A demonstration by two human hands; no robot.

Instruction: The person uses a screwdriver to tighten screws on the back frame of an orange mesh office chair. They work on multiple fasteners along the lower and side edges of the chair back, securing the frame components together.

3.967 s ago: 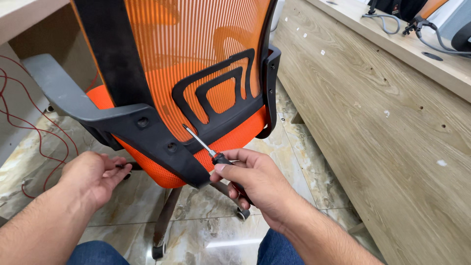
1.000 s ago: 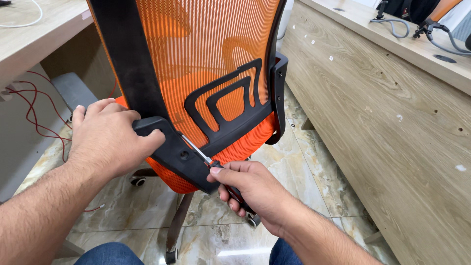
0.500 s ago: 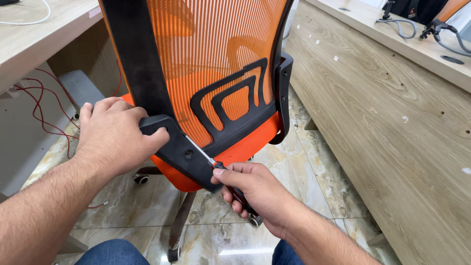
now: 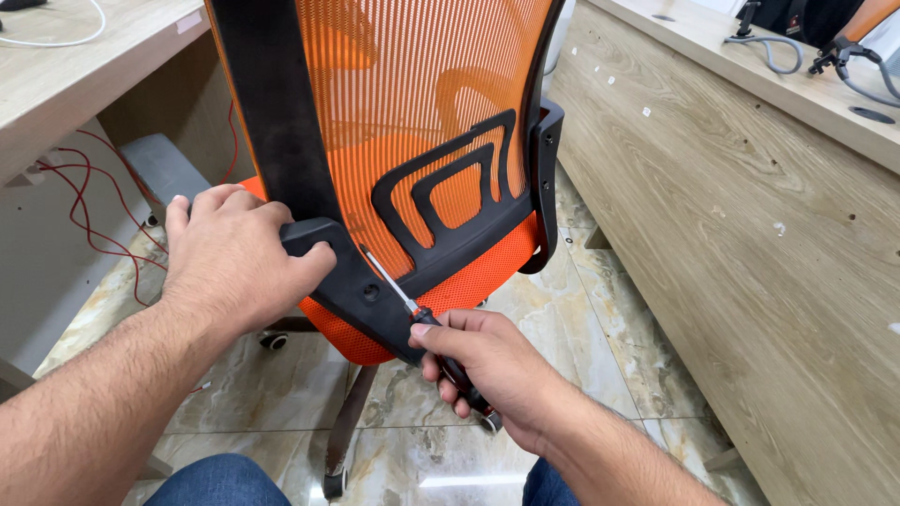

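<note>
Centre frame, an orange mesh office chair seen from behind. The left hand clamps over the black bracket at the base of the backrest, fingers wrapped around it. The right hand, lower centre, grips a screwdriver by its dark handle, the thin shaft angling up-left with its tip against that bracket. Red wires trail at the left, under a pale wooden bench. Another wooden bench fills the right side. Marble floor below.
</note>
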